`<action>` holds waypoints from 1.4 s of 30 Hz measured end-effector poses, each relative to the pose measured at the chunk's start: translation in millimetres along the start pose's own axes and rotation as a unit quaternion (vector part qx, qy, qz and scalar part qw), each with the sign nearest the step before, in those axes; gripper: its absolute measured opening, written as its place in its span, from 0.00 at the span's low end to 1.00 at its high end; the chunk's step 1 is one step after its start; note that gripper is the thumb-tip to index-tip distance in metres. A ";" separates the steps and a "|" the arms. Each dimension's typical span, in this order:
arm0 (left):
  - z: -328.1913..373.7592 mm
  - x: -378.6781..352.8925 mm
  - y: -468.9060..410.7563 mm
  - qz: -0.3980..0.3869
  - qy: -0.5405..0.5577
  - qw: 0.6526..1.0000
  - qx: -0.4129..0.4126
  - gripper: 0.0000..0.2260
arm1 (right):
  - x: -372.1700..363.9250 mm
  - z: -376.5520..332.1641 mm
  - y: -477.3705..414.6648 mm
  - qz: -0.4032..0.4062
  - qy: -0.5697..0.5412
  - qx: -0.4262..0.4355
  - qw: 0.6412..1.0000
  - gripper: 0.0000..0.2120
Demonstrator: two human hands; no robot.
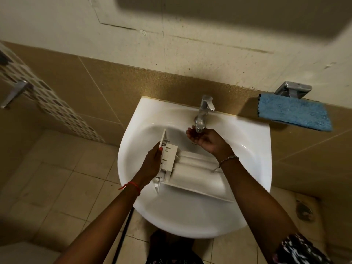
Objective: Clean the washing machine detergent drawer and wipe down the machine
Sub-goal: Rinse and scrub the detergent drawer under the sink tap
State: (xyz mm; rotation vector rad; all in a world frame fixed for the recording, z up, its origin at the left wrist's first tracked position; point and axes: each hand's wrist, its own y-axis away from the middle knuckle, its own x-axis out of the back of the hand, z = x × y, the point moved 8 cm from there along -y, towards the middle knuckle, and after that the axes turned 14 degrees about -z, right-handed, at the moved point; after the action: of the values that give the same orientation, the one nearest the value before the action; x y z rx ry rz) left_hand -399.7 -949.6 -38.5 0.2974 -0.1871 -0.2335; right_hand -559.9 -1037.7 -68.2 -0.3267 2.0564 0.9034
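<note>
Clamped round the front panel of the detergent drawer [190, 174], the left hand [152, 161] has its fingers curled over the panel's edge, a little left of the frame's centre. On my feed the right hand [203, 140] holds nothing. It sits cupped, palm up, with loosely bent fingers right under the spout of the faucet [204, 109], just above centre. I cannot tell whether water is running.

Tan wall tiles [114, 88] fill the band across the middle of the frame, and pale floor tiles [57, 187] take the lower left. A white sink [171, 221] takes up the centre. The drawer lies inside its basin, tilted, with the panel end raised at the left and the long body running down toward the lower right. A patterned mosaic strip [47, 103] slants down the left side.

At the right edge, level with the faucet, a blue cloth [293, 113] hangs over a wall bracket, with a chrome fitting [293, 90] just above it. The chrome faucet stands at the sink's back rim.

I can make out a red thread [131, 186] round the left wrist and a beaded bracelet [228, 160] on the right wrist.
</note>
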 end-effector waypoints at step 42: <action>-6.2 -0.7 -3.5 0.001 0.035 0.999 0.000 0.16 | -13.1 28.1 39.0 -0.060 0.453 -0.266 0.849 0.14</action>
State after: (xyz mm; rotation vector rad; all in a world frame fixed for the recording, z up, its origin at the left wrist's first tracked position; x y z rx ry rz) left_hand -399.8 -951.0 -45.5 0.3055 -0.1192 -0.2214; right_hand -555.3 -991.6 -49.9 -1.3932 2.5062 1.4064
